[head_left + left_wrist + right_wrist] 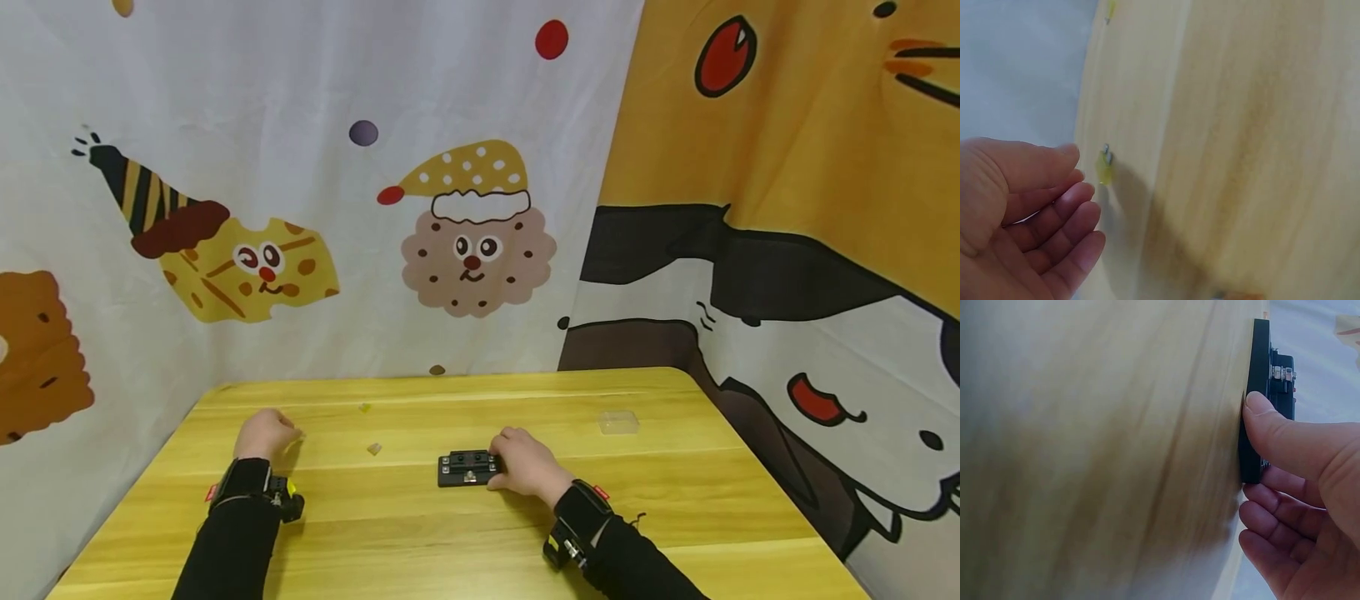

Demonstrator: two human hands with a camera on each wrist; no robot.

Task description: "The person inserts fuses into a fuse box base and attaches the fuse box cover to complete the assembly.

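My right hand (528, 462) grips the right end of a black terminal board (469, 469) with silver screws and a raised block, lying on the table. In the right wrist view, the thumb presses the near edge of the terminal board (1255, 450), and the fingers curl by its end. At the left of the table, my left hand (264, 433) bends its fingers loosely. Just past its fingertips is a small yellow piece (1105, 167) with metal prongs, like a blade fuse; a narrow gap shows between it and the thumb (1063, 159).
Two small pieces lie between the hands: a yellowish one (365, 407) toward the back and a tan one (374, 449) nearer. A clear shallow plastic tray (618, 422) sits at the back right. Behind the wooden table (420, 542) hangs a printed curtain (300, 100).
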